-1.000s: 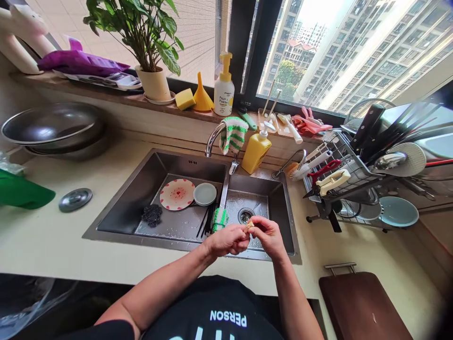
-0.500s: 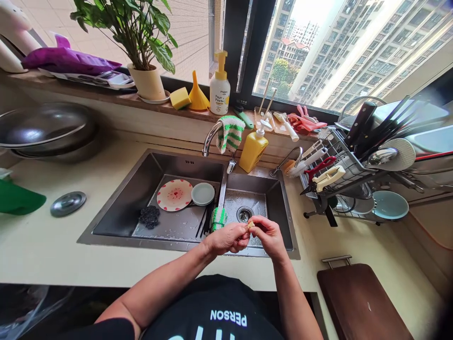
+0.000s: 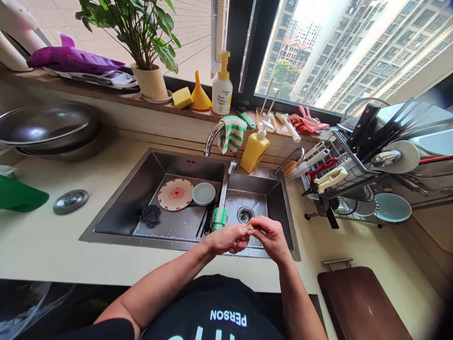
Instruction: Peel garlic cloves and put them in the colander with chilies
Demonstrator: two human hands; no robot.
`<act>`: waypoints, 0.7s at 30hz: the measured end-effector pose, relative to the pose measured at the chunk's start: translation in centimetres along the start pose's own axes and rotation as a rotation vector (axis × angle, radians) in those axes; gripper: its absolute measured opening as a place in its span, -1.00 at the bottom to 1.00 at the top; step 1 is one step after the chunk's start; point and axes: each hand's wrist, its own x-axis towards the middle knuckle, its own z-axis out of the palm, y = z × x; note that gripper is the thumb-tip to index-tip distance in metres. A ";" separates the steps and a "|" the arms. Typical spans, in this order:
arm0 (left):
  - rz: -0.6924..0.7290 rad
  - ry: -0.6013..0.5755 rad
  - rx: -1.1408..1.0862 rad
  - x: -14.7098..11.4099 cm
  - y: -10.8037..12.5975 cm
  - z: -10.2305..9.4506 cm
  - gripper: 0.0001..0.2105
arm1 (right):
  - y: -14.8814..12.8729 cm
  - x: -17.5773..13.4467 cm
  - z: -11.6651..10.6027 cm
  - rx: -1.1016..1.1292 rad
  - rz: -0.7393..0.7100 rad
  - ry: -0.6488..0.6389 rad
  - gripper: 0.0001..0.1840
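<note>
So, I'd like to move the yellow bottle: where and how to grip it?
Probably round the body of the yellow bottle, below its pump, coming from the front over the right basin: it stands upright, with the tap on its left and the wall behind.

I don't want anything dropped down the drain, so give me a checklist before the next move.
1. Small pale piece held: ok, pinched between left hand and right hand.
2. Left fingertips' hold fully visible: not ok, partly hidden.
3. Hands clear of the right basin: not ok, both over its front part.
4. Drain guarded by a strainer: cannot tell, too small to make out.
5. Dishes outside the right basin: ok, spotted plate and small dish lie in the left basin.
</note>
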 end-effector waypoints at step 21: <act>0.160 0.228 0.802 -0.7 0.8 0.6 -0.66 | -0.2 -0.3 -1.2 -0.192 -0.040 -0.073 -0.93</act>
